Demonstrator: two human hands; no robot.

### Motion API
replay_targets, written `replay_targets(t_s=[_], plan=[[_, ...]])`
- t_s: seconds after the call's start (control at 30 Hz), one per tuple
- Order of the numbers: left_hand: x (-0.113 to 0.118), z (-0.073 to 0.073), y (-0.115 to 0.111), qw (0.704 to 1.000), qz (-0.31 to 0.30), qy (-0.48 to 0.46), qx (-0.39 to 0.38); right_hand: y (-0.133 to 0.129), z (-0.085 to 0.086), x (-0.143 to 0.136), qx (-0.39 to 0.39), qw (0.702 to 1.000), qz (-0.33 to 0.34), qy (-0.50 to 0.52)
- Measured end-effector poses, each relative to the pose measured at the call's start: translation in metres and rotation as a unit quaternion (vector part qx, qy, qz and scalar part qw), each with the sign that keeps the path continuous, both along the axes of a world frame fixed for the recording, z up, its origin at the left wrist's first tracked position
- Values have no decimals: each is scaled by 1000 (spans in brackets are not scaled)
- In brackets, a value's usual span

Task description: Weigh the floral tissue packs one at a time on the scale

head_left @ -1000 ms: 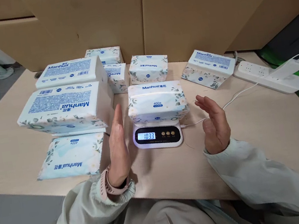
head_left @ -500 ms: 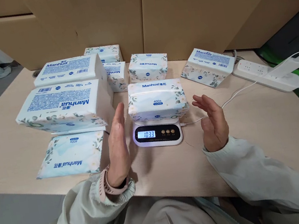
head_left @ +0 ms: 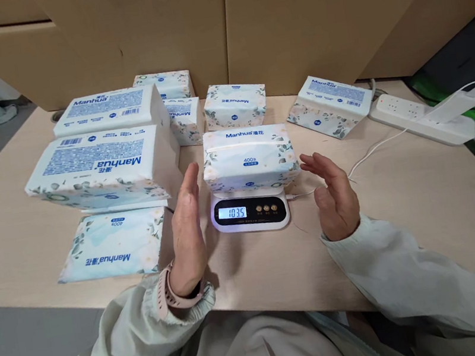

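Note:
A white and blue tissue pack [head_left: 249, 158] rests on a small white scale [head_left: 251, 213], whose lit display reads about 103.5. To the left of the scale, my left hand [head_left: 188, 231] is held upright with its fingers stretched out, holding nothing. On the other side, my right hand [head_left: 334, 196] is open and holds nothing, its fingertips close to the pack's right side with a small gap. Left of my left hand, a flat tissue pack [head_left: 115, 245] lies near the table's front edge.
Large tissue packs [head_left: 95, 161] are stacked on the left. Smaller packs [head_left: 236, 106] stand at the back, another [head_left: 329, 106] at the right. A white power strip [head_left: 424, 118] with a cable lies far right. Cardboard boxes [head_left: 306, 16] line the table's [head_left: 280, 279] back.
My right hand has moved slightly left, closer to the pack on the scale. The display has changed from about 103.3 to 103.5. My left hand has barely moved.

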State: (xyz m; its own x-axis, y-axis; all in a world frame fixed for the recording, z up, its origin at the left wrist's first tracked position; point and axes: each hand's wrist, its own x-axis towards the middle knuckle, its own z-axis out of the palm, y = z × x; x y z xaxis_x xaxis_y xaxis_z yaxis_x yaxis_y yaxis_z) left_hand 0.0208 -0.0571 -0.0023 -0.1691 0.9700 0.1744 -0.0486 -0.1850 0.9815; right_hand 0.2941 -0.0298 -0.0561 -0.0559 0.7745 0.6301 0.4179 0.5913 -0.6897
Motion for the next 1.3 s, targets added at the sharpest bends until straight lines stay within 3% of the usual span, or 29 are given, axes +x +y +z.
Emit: replay_targets(t_s=[0.4, 1.07, 1.3], plan=[[0, 0, 1, 1000, -2, -4, 2, -3, 12, -3, -10, 998, -24, -64], [1, 2, -1, 1000, -6, 2, -16, 0, 14, -4, 34, 996, -12, -83], [4, 3, 5, 1000, -20, -2, -1, 6, 11, -13, -66, 996, 9, -56]])
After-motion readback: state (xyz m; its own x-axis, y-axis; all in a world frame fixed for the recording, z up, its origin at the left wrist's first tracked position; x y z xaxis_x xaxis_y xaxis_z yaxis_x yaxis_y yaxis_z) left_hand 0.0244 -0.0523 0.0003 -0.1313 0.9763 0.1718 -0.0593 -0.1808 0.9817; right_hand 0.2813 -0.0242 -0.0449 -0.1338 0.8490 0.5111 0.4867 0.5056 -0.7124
